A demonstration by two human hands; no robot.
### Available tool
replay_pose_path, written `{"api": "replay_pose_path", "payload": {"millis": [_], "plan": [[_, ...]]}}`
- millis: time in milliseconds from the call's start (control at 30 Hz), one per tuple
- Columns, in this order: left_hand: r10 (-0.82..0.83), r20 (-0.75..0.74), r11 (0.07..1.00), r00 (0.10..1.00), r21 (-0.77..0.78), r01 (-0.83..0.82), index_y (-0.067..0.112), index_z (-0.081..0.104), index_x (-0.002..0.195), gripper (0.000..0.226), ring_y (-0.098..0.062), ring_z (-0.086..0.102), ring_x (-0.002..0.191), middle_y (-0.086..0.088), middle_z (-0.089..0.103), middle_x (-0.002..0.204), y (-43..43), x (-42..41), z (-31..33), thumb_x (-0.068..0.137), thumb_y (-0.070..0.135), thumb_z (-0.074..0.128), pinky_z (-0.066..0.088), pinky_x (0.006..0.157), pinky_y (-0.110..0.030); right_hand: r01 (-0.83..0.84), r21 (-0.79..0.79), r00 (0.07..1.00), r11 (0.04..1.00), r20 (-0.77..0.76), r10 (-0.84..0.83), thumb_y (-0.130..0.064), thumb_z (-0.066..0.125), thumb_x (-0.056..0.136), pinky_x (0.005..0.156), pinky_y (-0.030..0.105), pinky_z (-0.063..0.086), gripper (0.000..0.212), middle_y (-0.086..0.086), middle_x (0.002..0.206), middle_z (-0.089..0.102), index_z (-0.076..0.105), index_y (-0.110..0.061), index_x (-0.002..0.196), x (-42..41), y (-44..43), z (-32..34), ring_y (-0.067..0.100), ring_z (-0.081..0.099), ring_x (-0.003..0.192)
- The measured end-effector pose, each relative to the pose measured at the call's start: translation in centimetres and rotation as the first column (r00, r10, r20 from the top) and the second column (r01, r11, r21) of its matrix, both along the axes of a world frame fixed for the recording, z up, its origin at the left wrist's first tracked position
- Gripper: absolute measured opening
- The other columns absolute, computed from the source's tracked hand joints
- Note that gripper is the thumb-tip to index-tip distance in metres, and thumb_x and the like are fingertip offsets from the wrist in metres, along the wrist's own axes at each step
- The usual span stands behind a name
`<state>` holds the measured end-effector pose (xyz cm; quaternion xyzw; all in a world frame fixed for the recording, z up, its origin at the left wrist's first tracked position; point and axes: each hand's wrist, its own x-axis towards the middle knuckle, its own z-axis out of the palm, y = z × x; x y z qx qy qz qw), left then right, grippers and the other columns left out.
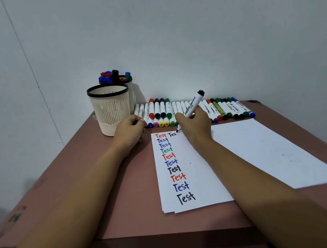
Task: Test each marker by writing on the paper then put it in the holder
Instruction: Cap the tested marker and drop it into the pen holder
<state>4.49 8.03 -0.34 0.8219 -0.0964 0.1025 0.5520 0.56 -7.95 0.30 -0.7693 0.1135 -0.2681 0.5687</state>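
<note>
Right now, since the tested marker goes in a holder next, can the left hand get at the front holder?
Probably yes. The left hand rests on the table right beside the front holder, nothing lies between them, and its top is open. Its curled fingers may hold something.

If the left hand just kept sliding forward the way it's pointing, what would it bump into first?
Most likely the left end of the row of markers along the wall, just beyond the knuckles of the left hand. The cream holder stands close beside it, so depth leaves some doubt.
</note>
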Motion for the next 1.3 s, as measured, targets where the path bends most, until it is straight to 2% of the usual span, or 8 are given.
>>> {"api": "replay_pose_path", "payload": {"millis": [167,533,700,833,933,1133,1200,1300], "plan": [[-0.001,-0.002,1.000,1.000,-0.004,0.001,0.006,0.060,0.087,0.018,-0.016,0.048,0.050,-0.004,0.054,0.062,0.0,0.1,-0.1,0.093,0.009,0.044,0.041,0.043,-0.016,-0.012,-0.002,1.000,1.000,-0.004,0.012,-0.018,0.062,0.081,0.054,0.024,0.043,0.022,0.005,0.077,0.057,0.043,-0.018,0.070,0.0,0.1,0.0,0.020,0.058,0.068],[-0.015,0.004,1.000,1.000,0.005,0.015,0.007,0.060,0.086,0.017,-0.017,0.048,0.050,-0.004,0.054,0.063,0.0,0.1,-0.1,0.094,0.010,0.045,0.042,0.043,-0.017,-0.008,0.004,1.000,1.000,-0.006,0.008,-0.020,0.060,0.083,0.049,0.020,0.040,0.021,0.004,0.077,0.056,0.043,-0.019,0.071,-0.2,0.0,0.1,0.019,0.059,0.070],[0.001,0.045,1.000,0.999,0.008,-0.002,0.020,0.054,0.078,0.015,-0.018,0.052,0.062,-0.001,0.058,0.070,0.2,0.0,-0.2,0.093,0.019,0.049,0.042,0.063,-0.031,-0.026,0.003,1.000,1.000,-0.017,0.026,-0.018,0.061,0.082,0.053,0.022,0.042,0.020,0.003,0.074,0.055,0.044,-0.018,0.071,-0.1,0.1,0.0,0.018,0.056,0.068],[-0.033,0.062,0.998,0.998,0.059,0.029,0.013,0.057,0.084,0.012,-0.014,0.049,0.065,0.003,0.055,0.072,0.1,-0.5,0.2,0.091,0.016,0.048,0.038,0.067,-0.030,-0.018,0.005,1.000,1.000,-0.004,0.018,-0.017,0.061,0.082,0.052,0.021,0.041,0.021,0.001,0.071,0.052,0.044,-0.019,0.071,-0.1,0.1,0.0,0.017,0.053,0.065],[-0.082,0.080,0.991,0.993,0.114,0.072,0.012,0.061,0.091,0.014,-0.008,0.049,0.068,0.006,0.054,0.075,-0.1,-1.2,0.5,0.092,0.011,0.047,0.038,0.070,-0.026,-0.016,0.140,1.000,0.990,0.010,0.015,-0.016,0.060,0.083,0.051,0.024,0.042,0.018,0.005,0.073,0.056,0.045,-0.019,0.073,0.0,-0.1,0.2,0.015,0.054,0.060],[-0.135,0.104,0.967,0.985,0.233,0.108,0.019,0.061,0.123,0.037,-0.022,0.053,0.097,0.001,0.044,0.100,-0.2,-1.2,0.6,0.089,0.016,0.045,0.043,0.096,-0.037,-0.162,0.437,0.987,0.885,0.067,0.147,-0.009,0.057,0.088,0.054,0.023,0.046,0.011,0.002,0.066,0.056,0.051,-0.013,0.080,-0.1,-0.7,1.3,0.010,0.052,0.055],[-0.163,0.134,0.956,0.977,0.268,0.123,0.019,0.052,0.132,0.043,-0.023,0.052,0.103,0.000,0.042,0.103,-0.5,-1.4,0.6,0.091,0.012,0.048,0.038,0.100,-0.029,-0.223,0.455,0.975,0.862,0.096,0.202,-0.008,0.058,0.089,0.054,0.022,0.048,0.010,0.002,0.068,0.057,0.053,-0.012,0.082,-0.3,-0.6,1.7,0.010,0.054,0.057],[-0.198,0.227,0.943,0.954,0.310,0.122,0.021,0.042,0.139,0.051,-0.013,0.047,0.094,0.000,0.045,0.105,-0.8,-1.9,0.6,0.091,0.011,0.055,0.032,0.079,-0.006,-0.281,0.443,0.960,0.851,0.123,0.253,-0.008,0.059,0.089,0.054,0.022,0.049,0.005,0.001,0.073,0.059,0.057,-0.011,0.087,-0.7,-0.4,2.2,0.010,0.055,0.060]]}}
